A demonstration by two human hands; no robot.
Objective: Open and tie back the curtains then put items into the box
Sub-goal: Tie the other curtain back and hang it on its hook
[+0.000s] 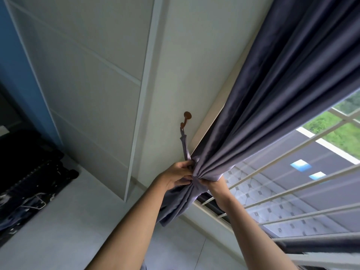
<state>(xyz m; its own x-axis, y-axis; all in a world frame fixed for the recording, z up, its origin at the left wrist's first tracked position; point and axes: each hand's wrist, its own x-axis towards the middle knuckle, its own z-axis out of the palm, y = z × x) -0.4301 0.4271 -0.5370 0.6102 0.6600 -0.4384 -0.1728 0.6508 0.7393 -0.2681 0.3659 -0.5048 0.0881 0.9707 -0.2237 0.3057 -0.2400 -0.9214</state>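
Curtain point(263, 106), bunched approx 5 o'clock of wall hook point(187, 115), is gripped by left hand point(176, 176) and right hand point(213, 183). Fabric judged soft, slippery; best clamped at gathered waist, tieback point(184, 145) looped there.

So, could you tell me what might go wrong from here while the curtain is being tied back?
The tieback hangs by a thin loop on the small wall hook; a hard pull could slip it off. The gathered curtain is held only by the left hand and right hand, so a loosened grip could let the folds spread again.
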